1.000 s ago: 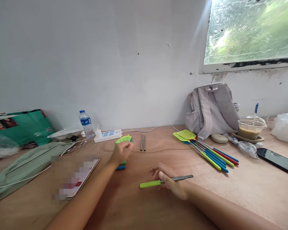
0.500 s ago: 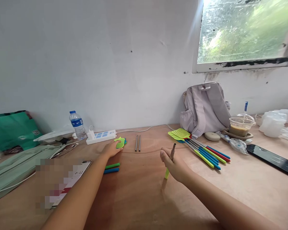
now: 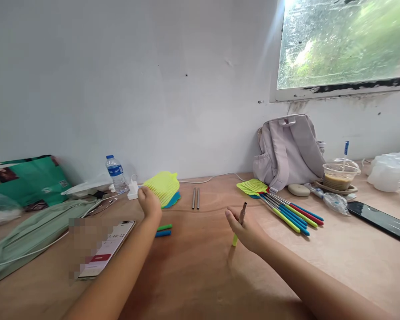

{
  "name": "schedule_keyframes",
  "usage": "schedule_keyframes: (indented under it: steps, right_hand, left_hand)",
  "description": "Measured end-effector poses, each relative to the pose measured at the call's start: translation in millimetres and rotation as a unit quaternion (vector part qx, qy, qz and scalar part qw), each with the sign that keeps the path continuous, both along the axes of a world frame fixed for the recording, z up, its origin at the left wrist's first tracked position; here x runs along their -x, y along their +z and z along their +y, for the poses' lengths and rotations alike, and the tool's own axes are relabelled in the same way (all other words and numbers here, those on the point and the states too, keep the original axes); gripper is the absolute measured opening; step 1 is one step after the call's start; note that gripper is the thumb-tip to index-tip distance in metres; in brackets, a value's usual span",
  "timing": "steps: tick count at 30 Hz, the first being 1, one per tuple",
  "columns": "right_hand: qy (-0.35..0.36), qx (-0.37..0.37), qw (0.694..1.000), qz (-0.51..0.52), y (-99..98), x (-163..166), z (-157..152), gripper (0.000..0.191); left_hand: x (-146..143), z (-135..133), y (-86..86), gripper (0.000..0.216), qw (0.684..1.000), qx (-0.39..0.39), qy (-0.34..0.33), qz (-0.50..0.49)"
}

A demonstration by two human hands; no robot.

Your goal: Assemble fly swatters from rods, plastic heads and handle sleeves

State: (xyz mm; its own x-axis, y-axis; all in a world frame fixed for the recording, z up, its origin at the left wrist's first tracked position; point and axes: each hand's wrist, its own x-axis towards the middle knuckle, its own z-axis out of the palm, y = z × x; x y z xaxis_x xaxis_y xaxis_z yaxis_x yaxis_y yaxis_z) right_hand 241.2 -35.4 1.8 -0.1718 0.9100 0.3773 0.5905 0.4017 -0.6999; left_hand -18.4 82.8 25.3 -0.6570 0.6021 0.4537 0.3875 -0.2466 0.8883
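Head view: L hand [image 3: 150, 202] pinched a yellow-green mesh head [image 3: 162, 186], held off the tabletop [image 3: 200, 275] near its back edge. R hand [image 3: 248, 231] clasped a handle rod [image 3: 241, 212] upright, grip end down at mid-tabletop, prob. to keep the metal tip free. Spare rods [image 3: 195, 198] lay between the hands; finished swatters [image 3: 286, 211] sat back-right by a backpack [image 3: 290, 149].

A plain white wall [image 3: 120, 89] rises behind the wooden table [image 3: 200, 275]; daylight enters a rain-spotted window [image 3: 343, 42].
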Motion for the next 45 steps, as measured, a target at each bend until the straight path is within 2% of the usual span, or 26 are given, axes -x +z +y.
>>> schedule_keyframes:
  steps: [3,5,7,9,10,11,16,20,22,24,27,30,33,36,41,45]
  right_hand:
    - [-0.010,-0.005,1.000,0.001,-4.5,1.9,2.9,0.035]
    - [-0.021,-0.004,0.999,0.033,-9.0,2.9,8.9,0.038]
    - [-0.030,-0.005,0.997,0.072,-12.8,3.8,16.6,0.039]
    - [-0.036,-0.003,0.994,0.098,-14.6,4.9,23.4,0.038]
    - [-0.039,-0.002,0.994,0.105,-14.8,5.8,26.1,0.038]
    - [-0.040,-0.003,0.993,0.108,-14.7,6.8,28.3,0.038]
    - [-0.023,-0.007,0.993,0.113,-16.0,10.8,35.5,0.041]
    - [-0.017,-0.007,0.985,0.169,-20.7,3.5,38.6,0.042]
    - [-0.038,-0.035,0.981,0.187,-21.2,-4.7,37.5,0.038]
    - [-0.066,-0.066,0.979,0.180,-19.0,-14.1,34.3,0.032]
    - [-0.061,-0.084,0.990,0.093,-10.5,-26.7,26.1,0.026]
    - [-0.002,-0.079,0.995,-0.065,1.0,-33.6,16.5,0.025]
    - [0.054,-0.080,0.979,-0.182,9.6,-34.5,8.9,0.028]
    - [0.070,-0.085,0.972,-0.209,12.3,-31.8,5.0,0.030]
    - [0.011,-0.125,0.970,-0.206,9.1,-28.3,4.5,0.034]
    - [0.008,-0.139,0.966,-0.216,6.6,-27.4,4.7,0.031]
  left_hand:
    - [-31.5,-32.9,-12.6,0.020,0.981,0.030,-0.108,-0.161]
    - [-48.4,-55.6,-22.6,0.018,0.960,0.054,-0.162,-0.223]
    - [-59.3,-73.0,-28.7,0.022,0.867,0.087,-0.277,-0.404]
    - [-64.5,-82.8,-29.9,0.025,0.782,0.113,-0.330,-0.517]
    - [-65.6,-85.0,-29.3,0.024,0.759,0.119,-0.338,-0.543]
    - [-66.1,-86.0,-28.3,0.023,0.750,0.119,-0.340,-0.554]
    - [-64.0,-83.6,-26.9,0.017,0.754,0.116,-0.341,-0.550]
    - [-60.4,-80.4,-30.7,0.015,0.746,0.127,-0.372,-0.538]
    - [-58.5,-78.8,-32.0,0.010,0.758,0.134,-0.379,-0.514]
    - [-56.9,-77.8,-32.6,0.002,0.784,0.139,-0.366,-0.482]
    - [-55.0,-77.9,-32.9,0.011,0.813,0.124,-0.358,-0.442]
    - [-54.1,-78.5,-34.5,0.025,0.806,0.105,-0.402,-0.422]
    - [-54.5,-78.9,-37.0,0.031,0.793,0.118,-0.429,-0.416]
    - [-55.5,-80.0,-37.7,0.025,0.794,0.137,-0.429,-0.408]
    - [-56.3,-82.4,-35.5,0.024,0.791,0.167,-0.433,-0.398]
    - [-57.1,-84.3,-35.5,0.024,0.791,0.177,-0.433,-0.394]
